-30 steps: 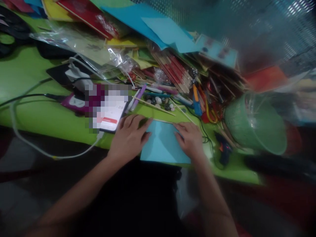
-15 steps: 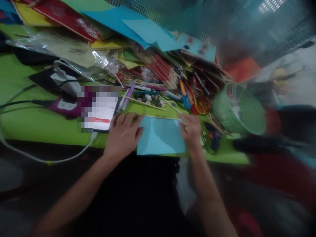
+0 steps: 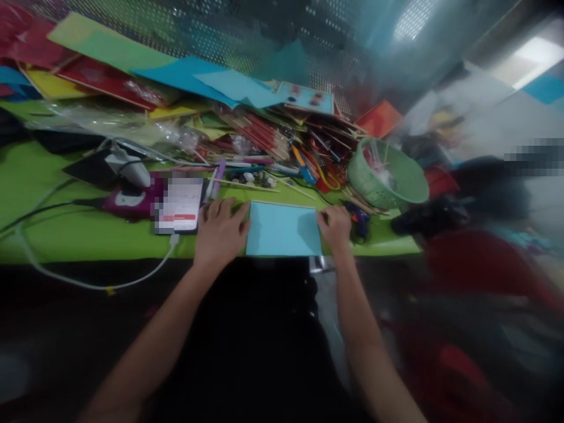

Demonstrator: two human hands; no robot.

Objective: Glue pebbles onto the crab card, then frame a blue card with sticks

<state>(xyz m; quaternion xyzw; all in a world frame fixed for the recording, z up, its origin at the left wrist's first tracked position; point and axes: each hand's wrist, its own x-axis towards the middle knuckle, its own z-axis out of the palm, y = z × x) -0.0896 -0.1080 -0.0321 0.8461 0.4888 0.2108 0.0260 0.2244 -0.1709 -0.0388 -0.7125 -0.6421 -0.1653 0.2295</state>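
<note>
A light blue rectangular sheet [image 3: 284,230] lies at the front edge of the green table, with a thin stick along its far edge. My left hand [image 3: 222,230] rests at the sheet's left side, its fingers spread and nothing held in it. At the right side, my right hand [image 3: 335,226] has its fingers curled, with the thumb by the sheet's upper right corner; whether it grips the edge is hard to make out. Left of my left hand lies a lit phone [image 3: 183,205] with a cable plugged in. A dark glue gun [image 3: 359,220] is just right of my right hand.
Behind the sheet lie thin sticks [image 3: 251,186], pens [image 3: 218,179], small stones and an orange-blue cutter [image 3: 303,164]. A green basket [image 3: 388,176] stands at the right. Coloured sheets [image 3: 176,76] are piled at the back. A purple power strip [image 3: 127,201] is at the left.
The camera view has shifted, so the table's contents appear further left and the basket nearer. My right hand's fingers are more curled at the sheet's corner; my left hand stays beside the sheet.
</note>
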